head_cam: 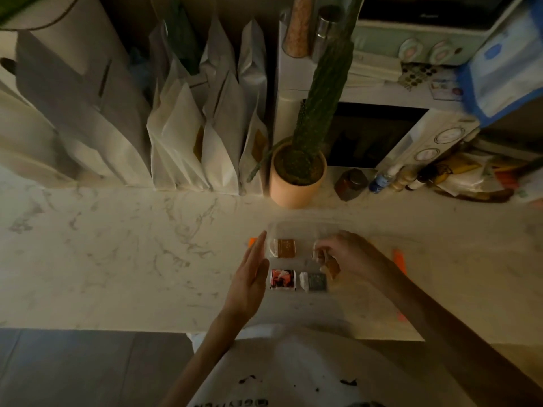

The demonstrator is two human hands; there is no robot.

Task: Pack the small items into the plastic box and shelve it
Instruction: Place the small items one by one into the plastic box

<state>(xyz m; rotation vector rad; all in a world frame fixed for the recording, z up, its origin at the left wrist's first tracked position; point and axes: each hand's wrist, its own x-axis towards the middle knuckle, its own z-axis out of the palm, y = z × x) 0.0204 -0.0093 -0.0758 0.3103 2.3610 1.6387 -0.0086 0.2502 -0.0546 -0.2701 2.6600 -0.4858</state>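
A clear plastic box (pixel 296 227) with orange clips (pixel 399 259) lies on the marble counter near its front edge. Inside lie a brown packet (pixel 285 247), a pink and black packet (pixel 282 279) and a dark grey packet (pixel 316 282). My left hand (pixel 251 271) rests flat against the box's left side, fingers straight, holding nothing. Over the right half of the box, my right hand (pixel 343 254) pinches a small brownish packet (pixel 329 267) with its fingertips.
A cactus in a peach pot (pixel 296 177) stands just behind the box. White pouches (pixel 205 136) line the back wall to the left. A microwave (pixel 382 136), a dark jar (pixel 351 183) and small bottles (pixel 393 180) crowd the back right.
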